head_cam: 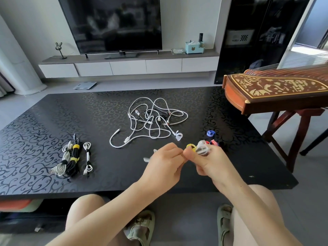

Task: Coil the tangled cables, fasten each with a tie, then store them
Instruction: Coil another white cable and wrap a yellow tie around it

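Two hands are held just in front of the tangled cables (152,119). A white coil (202,150) is gripped by the right hand (213,164); a blurred white strip (147,159) is pinched by the left hand (165,162). Tied bundles (71,158) are laid left of the tangle, coloured ties (211,134) right of it.
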